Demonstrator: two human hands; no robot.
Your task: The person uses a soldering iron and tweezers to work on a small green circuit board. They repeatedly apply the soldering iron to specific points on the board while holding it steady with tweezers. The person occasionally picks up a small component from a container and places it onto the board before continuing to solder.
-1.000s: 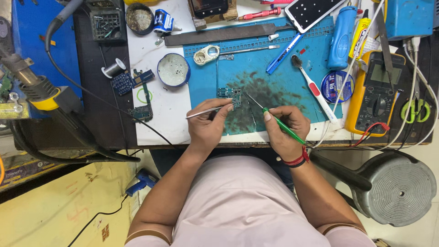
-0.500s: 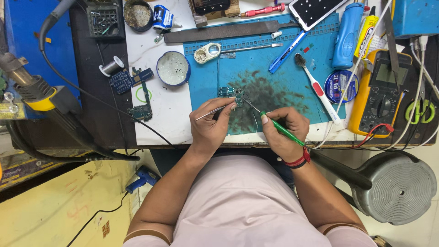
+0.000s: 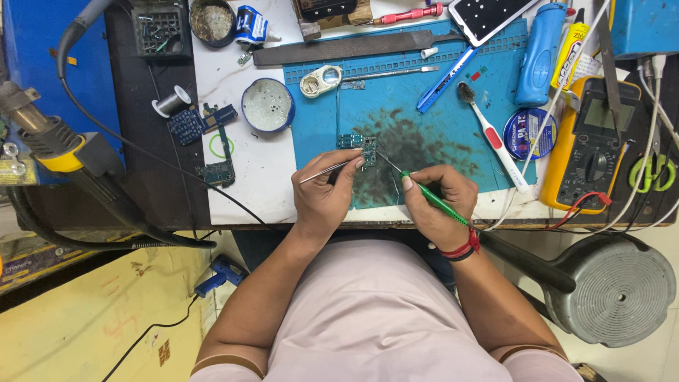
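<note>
A small green circuit board [image 3: 362, 146] lies on the blue work mat [image 3: 438, 120], over a dark stained patch. My left hand [image 3: 327, 192] grips metal tweezers [image 3: 327, 170] whose tips rest at the board's near edge. My right hand [image 3: 437, 201] holds a green-handled soldering iron [image 3: 431, 198] like a pen; its thin tip points up-left and meets the board's right side. Both hands rest close together at the desk's front edge.
On the mat lie a toothbrush [image 3: 491, 136], a blue pen [image 3: 445, 71], a flat metal file [image 3: 346, 48] and a blue bottle [image 3: 539, 53]. A yellow multimeter [image 3: 590, 148] is at the right, a round tin [image 3: 267, 105] and loose boards [image 3: 201, 120] at the left. A hot-air handle [image 3: 49, 138] hangs at far left.
The circuit board and both tool tips have shifted slightly up on the mat. The tweezers now touch the board's edge, and the iron tip has closed in on it.
</note>
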